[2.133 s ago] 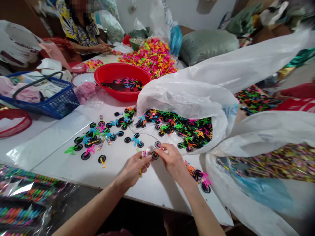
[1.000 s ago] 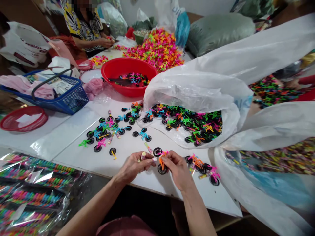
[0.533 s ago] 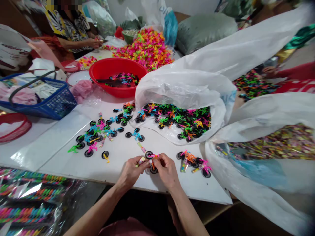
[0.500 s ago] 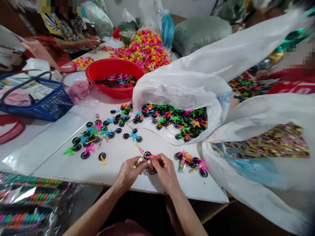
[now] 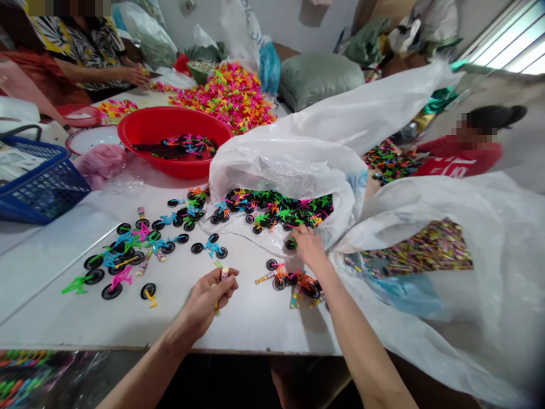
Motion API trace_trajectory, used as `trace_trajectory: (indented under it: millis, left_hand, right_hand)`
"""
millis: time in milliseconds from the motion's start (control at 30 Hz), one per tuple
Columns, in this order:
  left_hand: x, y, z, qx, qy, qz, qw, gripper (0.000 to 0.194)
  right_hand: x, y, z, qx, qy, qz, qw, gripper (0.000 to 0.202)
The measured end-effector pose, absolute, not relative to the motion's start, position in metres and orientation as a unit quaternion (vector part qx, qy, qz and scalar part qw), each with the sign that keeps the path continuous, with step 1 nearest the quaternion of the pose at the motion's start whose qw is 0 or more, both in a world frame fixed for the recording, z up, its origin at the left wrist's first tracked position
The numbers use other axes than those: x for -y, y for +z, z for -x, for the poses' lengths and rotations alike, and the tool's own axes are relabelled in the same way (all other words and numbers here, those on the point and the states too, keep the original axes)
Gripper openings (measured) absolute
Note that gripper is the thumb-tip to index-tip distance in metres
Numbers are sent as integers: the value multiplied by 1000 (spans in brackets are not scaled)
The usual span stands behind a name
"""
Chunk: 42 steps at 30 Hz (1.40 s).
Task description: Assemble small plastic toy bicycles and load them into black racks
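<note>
My left hand (image 5: pixel 215 292) is closed around a small candy-filled tube (image 5: pixel 225 273), its pale end sticking up past the thumb. Part of another tube shows beneath the fingers. At the mouth of a white plastic bag (image 5: pixel 272 153), my right hand (image 5: pixel 309 244) has its fingers bent down on a toy bicycle (image 5: pixel 290 243) with a black wheel; the fingertips are partly hidden. Behind it, many toy bicycles (image 5: pixel 281 207) fill the bag. Between my hands lie toy bicycles in orange and pink (image 5: pixel 304 281) with candy tubes (image 5: pixel 296 296) beside them.
Loose toy bicycles (image 5: pixel 121 253) cover the table's left part. Behind stand a red basin (image 5: pixel 174 167), a blue basket (image 5: pixel 46 193) and a heap of bright plastic pieces (image 5: pixel 230 96). Another open bag (image 5: pixel 395 221) holds candy tubes at right. Two other people sit further back.
My right hand has let go of the orange and pink toy bicycle, now on the table, and moved forward to the bag. My left hand has shifted left, still holding a tube. The view has turned right.
</note>
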State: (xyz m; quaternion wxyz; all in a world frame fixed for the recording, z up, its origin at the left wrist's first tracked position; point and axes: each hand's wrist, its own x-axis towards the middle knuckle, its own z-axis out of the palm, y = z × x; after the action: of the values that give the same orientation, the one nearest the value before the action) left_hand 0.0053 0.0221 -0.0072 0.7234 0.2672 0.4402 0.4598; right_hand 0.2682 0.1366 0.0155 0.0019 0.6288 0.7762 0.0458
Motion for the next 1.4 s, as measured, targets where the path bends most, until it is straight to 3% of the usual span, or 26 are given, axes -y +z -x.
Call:
trace_trajectory:
  millis: [167,400,500,600,667,1000,1167,1300,1400]
  left_hand:
    - [-50,2,-23,-429,465,-264,728,33]
    - [-48,7,-31,-420,447,-274,740,42]
    - [-46,5,-28,-432,455,-266,732,42]
    - [-55,6,-26,-448,497,-257,697,41]
    - [-63,8,-23,-449,509,-251,691,40]
    - [-57,-5,-1,-437,522,-211,702,33]
    - [-53,-5,12,-417,528,-197,713,36]
    - [-47,-11,17,-442,528,-195,698,37]
    - [-41,-12,21,-471,538,-217,665,35]
  right_hand:
    - [-129,16,-261,-770,25,-626,-121,25]
    - [-139,6,-264,-796,45,-603,16,28]
    - [-148,12,-260,-799,28,-596,-73,24]
    - [-143,24,-237,-820,-56,-531,-206,27]
    - [-130,27,-214,-836,-108,-476,-249,27]
    - [-81,7,-151,-851,-240,-372,-282,48]
    - [-79,29,-157,-811,-201,-433,-338,38]
    - [-74,17,-160,-790,-219,-479,-315,31]
    - [-73,1,-160,-790,-150,-522,-286,30]
